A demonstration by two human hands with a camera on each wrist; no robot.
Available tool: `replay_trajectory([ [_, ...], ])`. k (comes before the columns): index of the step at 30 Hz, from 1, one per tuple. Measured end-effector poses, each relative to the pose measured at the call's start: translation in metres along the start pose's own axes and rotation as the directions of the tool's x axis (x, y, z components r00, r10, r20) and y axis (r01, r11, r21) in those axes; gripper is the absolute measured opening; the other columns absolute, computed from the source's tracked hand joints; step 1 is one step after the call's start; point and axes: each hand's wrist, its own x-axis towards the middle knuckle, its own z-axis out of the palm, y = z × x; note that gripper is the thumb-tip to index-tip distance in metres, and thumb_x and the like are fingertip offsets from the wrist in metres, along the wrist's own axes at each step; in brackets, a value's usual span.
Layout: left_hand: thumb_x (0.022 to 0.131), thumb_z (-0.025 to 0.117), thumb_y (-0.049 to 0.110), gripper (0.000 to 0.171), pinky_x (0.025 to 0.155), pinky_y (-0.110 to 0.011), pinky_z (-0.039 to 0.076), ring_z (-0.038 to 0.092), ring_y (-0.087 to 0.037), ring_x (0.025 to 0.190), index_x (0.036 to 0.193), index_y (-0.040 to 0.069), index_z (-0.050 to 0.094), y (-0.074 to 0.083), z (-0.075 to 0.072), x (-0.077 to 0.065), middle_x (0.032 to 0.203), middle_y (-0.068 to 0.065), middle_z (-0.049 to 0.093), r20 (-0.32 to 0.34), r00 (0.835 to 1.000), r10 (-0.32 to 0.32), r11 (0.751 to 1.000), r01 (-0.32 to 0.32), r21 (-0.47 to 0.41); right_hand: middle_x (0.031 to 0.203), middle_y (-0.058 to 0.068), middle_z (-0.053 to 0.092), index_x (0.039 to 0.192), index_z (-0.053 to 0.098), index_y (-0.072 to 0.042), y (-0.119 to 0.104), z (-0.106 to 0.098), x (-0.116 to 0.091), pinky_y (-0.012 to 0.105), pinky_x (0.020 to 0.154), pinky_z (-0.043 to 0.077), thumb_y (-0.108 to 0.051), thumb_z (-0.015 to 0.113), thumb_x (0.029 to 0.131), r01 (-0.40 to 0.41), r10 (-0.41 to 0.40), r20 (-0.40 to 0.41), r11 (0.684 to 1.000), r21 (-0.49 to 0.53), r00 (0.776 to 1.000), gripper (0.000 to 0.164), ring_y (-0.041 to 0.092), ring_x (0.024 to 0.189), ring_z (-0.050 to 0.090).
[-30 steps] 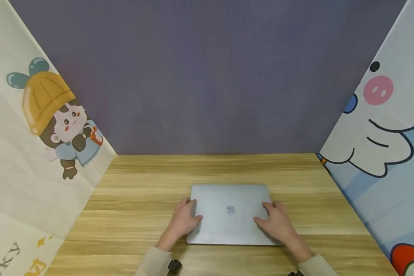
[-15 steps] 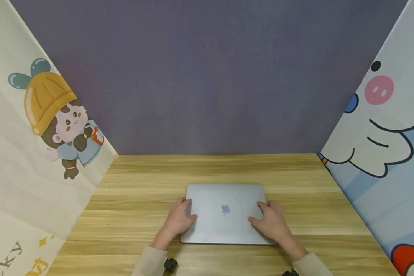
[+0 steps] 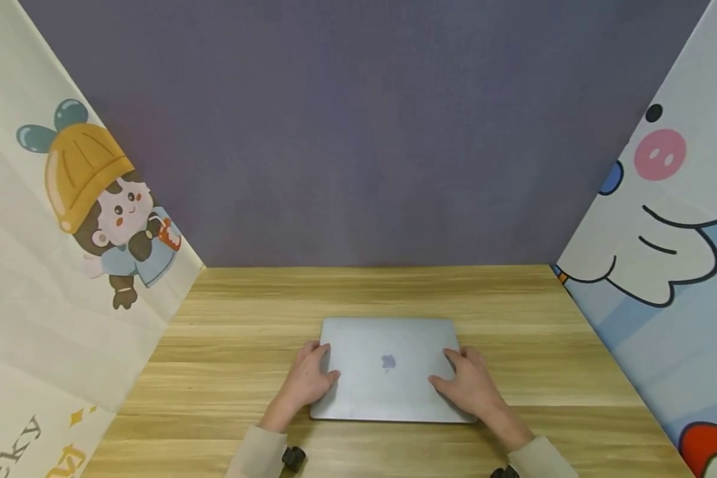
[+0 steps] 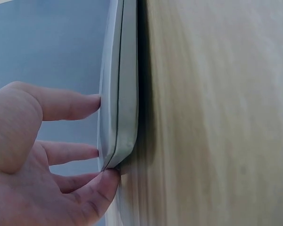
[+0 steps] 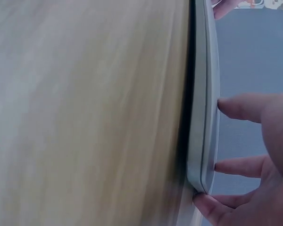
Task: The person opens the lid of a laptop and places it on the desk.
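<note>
A closed silver laptop point(image 3: 388, 392) lies flat on the wooden table, its lid logo facing up. My left hand point(image 3: 308, 380) grips its left side, thumb and index fingertip on the lid and other fingers at the side edge. On the opposite side my right hand point(image 3: 469, 382) holds it the same way. In the left wrist view, the fingers point(image 4: 68, 101) meet the laptop's rounded corner, and a thin seam runs along its edge. The right wrist view shows the right fingers point(image 5: 245, 107) on the lid and at the corner of the laptop point(image 5: 205, 117).
The wood-grain table point(image 3: 227, 318) surrounds the laptop and meets a dark grey panel point(image 3: 370, 133) at the back. Cartoon-printed sheets stand at left point(image 3: 30, 279) and right point(image 3: 663, 219). Beige sleeves point(image 3: 259, 451) and black wrist devices point(image 3: 294, 458) show near the front.
Both hands and the laptop between them have shifted a little to the left, mostly in the first half second. Both grips look the same.
</note>
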Motion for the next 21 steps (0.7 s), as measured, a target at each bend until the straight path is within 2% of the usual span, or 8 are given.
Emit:
replay_trajectory([
  [7,0.086,0.079,0.016,0.059,0.106,-0.059,0.044,0.045,-0.046,0.13,0.134,-0.011,0.057,-0.005,-0.002,-0.006,0.14,-0.029,0.047,0.011,0.999,0.048,0.999,-0.048,0.006,0.134,0.038,0.05,0.132,0.062,0.007,0.004,-0.003,-0.002,0.063,0.097,0.048,-0.04,0.079,0.085,0.043,-0.042,0.013,0.997,-0.059,0.999,0.069,0.053,0.125,0.047],
  [10,0.087,0.078,0.018,0.058,0.107,-0.059,0.042,0.045,-0.045,0.131,0.134,-0.01,0.058,-0.007,-0.004,-0.01,0.141,-0.028,0.048,0.01,0.997,0.071,0.997,-0.071,0.032,0.134,0.034,0.053,0.128,0.065,0.005,0.005,-0.005,-0.006,0.062,0.098,0.048,-0.039,0.08,0.084,0.12,-0.122,-0.01,0.986,-0.117,0.993,0.064,0.051,0.125,0.048],
  [14,0.09,0.076,0.02,0.056,0.109,-0.06,0.039,0.044,-0.043,0.133,0.135,-0.008,0.058,-0.009,-0.006,-0.015,0.143,-0.027,0.048,0.011,0.993,0.118,0.989,-0.119,0.087,0.13,0.027,0.059,0.122,0.07,0.0,0.006,-0.007,-0.013,0.058,0.099,0.049,-0.042,0.082,0.081,0.223,-0.232,-0.024,0.953,-0.206,0.972,0.06,0.046,0.121,0.053],
  [21,0.094,0.072,0.028,0.059,0.111,-0.064,0.036,0.041,-0.047,0.137,0.14,-0.005,0.055,-0.012,-0.012,-0.028,0.148,-0.028,0.045,0.092,0.976,0.199,0.96,-0.213,0.182,0.135,0.022,0.058,0.127,0.068,-0.001,0.002,-0.01,-0.027,0.058,0.105,0.045,-0.053,0.08,0.081,0.31,-0.294,0.105,0.926,-0.213,0.95,0.071,0.044,0.126,0.052],
])
